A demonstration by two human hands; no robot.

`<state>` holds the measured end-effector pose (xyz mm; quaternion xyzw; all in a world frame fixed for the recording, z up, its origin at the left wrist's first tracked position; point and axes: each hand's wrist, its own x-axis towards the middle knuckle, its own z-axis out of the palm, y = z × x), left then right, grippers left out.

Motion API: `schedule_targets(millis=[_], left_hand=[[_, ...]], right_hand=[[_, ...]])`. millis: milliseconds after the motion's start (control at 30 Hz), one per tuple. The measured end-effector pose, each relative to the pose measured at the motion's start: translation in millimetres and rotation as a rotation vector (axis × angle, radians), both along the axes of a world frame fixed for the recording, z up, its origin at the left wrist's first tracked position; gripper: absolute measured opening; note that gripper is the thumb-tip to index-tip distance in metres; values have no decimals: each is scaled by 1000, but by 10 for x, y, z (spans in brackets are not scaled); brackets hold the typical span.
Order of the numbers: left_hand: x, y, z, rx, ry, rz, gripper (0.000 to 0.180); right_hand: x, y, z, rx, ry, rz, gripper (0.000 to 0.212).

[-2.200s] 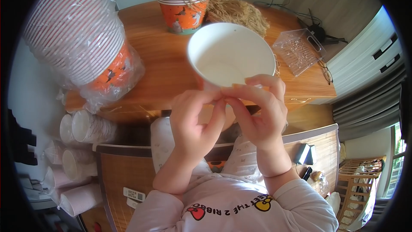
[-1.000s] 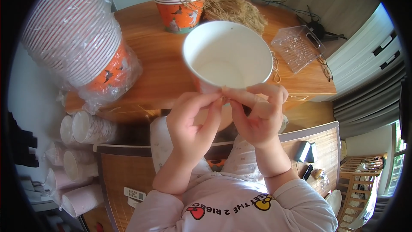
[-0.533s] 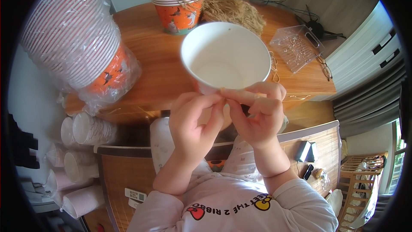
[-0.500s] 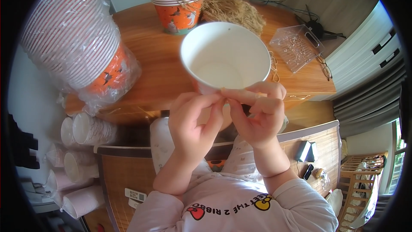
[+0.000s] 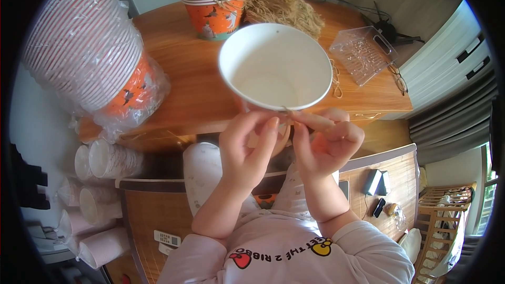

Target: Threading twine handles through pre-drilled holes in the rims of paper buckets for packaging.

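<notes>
A large white-lined paper bucket stands near the table's front edge, its mouth tilted toward me. At its near rim my left hand and my right hand meet, fingertips almost touching. Both hands are closed in a pinch on a short bit of thin tan cord against the bucket's outer side just under the rim. The fingers cover most of the cord. Further back stands a stack of orange patterned paper buckets, with cords looped at their rims. Beside it lies a bundle of tan cords.
On the left, a tall stack of buckets wrapped in clear plastic leans. Several white rolled or cup-like stacks lie below it. A clear plastic tray, glasses and loose cord are on the wooden table's right side.
Both hands have shifted slightly right and down along the near rim, still pinching. A bit of the tan cord now shows between the fingertips. The view has moved a little.
</notes>
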<state>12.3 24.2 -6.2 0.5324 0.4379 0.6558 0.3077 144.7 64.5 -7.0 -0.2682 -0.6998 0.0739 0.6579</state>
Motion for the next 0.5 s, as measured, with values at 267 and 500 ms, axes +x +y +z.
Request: schedule_targets(millis=[267,500], left_hand=[[98,72,0,71,-128,-54,12],[114,114,-4,98,-128,-82,11]], right_hand=[[-36,-62,-156,-381,437,327,45],[-45,-69,-190,-443,502,317,44]])
